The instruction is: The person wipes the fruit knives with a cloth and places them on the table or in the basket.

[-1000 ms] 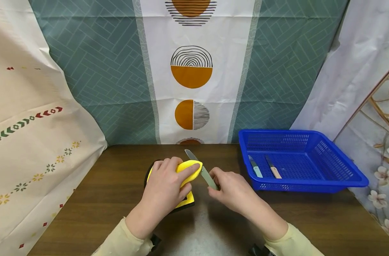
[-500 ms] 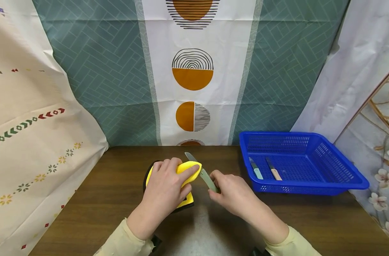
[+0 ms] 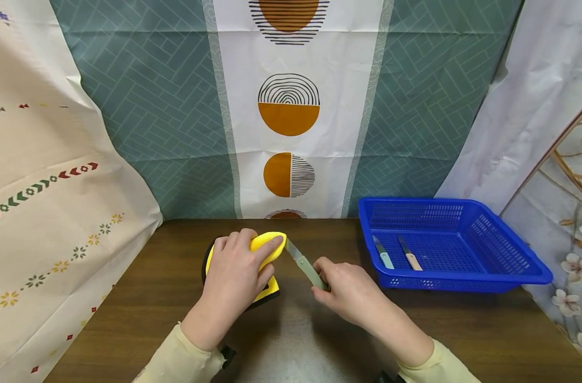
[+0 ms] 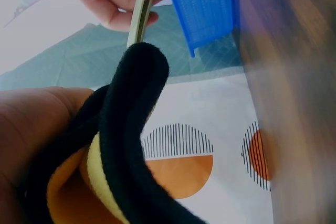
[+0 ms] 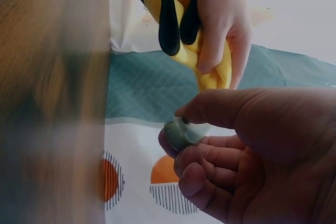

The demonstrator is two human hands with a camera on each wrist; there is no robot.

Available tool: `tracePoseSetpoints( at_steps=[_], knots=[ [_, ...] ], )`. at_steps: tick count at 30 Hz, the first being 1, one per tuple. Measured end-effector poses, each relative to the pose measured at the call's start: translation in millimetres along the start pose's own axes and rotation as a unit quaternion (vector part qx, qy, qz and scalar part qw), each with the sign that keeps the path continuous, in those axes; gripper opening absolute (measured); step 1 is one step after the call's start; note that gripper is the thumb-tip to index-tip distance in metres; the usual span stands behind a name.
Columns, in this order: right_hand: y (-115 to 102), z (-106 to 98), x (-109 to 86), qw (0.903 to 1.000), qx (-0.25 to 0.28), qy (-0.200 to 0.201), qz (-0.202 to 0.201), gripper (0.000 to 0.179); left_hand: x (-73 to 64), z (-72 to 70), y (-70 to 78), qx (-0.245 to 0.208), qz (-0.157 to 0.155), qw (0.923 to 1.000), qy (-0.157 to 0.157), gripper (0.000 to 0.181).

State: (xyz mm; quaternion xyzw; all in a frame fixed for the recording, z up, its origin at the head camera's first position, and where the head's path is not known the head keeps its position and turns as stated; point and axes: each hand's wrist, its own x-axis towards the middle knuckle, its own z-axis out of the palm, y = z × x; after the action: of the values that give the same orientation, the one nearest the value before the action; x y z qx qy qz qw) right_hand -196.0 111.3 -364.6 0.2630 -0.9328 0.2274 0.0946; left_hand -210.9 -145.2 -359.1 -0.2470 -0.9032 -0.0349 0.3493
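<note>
My left hand [image 3: 233, 268] grips a folded yellow cloth [image 3: 268, 244] with black edging, its fold pinched around the blade's tip end. The tip is hidden inside the cloth. My right hand [image 3: 345, 290] holds a small knife by its pale green handle [image 3: 311, 272]. Between handle and cloth a short stretch of the blade [image 3: 293, 250] shows, angled up and left. In the right wrist view the green handle's butt end [image 5: 181, 134] sits between thumb and fingers. The cloth's black edge [image 4: 134, 87] loops close to the camera in the left wrist view.
To the right on the brown wooden table [image 3: 142, 298] stands a blue perforated plastic basket [image 3: 463, 279]. Inside it lie a knife with a light blue handle [image 3: 386, 260] and one with a pink handle [image 3: 413, 261]. Patterned fabric [image 3: 176, 106] hangs behind the table.
My left hand has slid the cloth leftward along the blade, over the tip that stuck out beyond it before. More blade beside the handle is now bare. The right hand stays nearly still.
</note>
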Motion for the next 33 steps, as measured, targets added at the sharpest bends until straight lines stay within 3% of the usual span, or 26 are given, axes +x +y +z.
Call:
tracePoseSetpoints(
  at_steps=[9,21,25,33],
  knots=[
    [1,1,-0.3,0.9999,-0.009,0.002,-0.005,0.023,-0.8,1.1,-7.6,0.003,-0.021,0.9997,-0.009,0.050],
    [4,0,-1.1,0.9998,-0.014,0.012,-0.009,0.022,-0.8,-1.0,-14.9,0.000,-0.035,0.9994,0.004,0.048],
    [5,-1,-0.9,0.9998,-0.015,0.012,-0.005,0.022,-0.2,-3.5,-9.7,-0.006,-0.025,0.9996,0.009,0.051],
    [4,-1,0.2,0.9999,-0.010,-0.002,0.011,0.023,-0.9,-2.1,6.4,-0.024,0.031,0.9991,0.016,0.050]
  ],
)
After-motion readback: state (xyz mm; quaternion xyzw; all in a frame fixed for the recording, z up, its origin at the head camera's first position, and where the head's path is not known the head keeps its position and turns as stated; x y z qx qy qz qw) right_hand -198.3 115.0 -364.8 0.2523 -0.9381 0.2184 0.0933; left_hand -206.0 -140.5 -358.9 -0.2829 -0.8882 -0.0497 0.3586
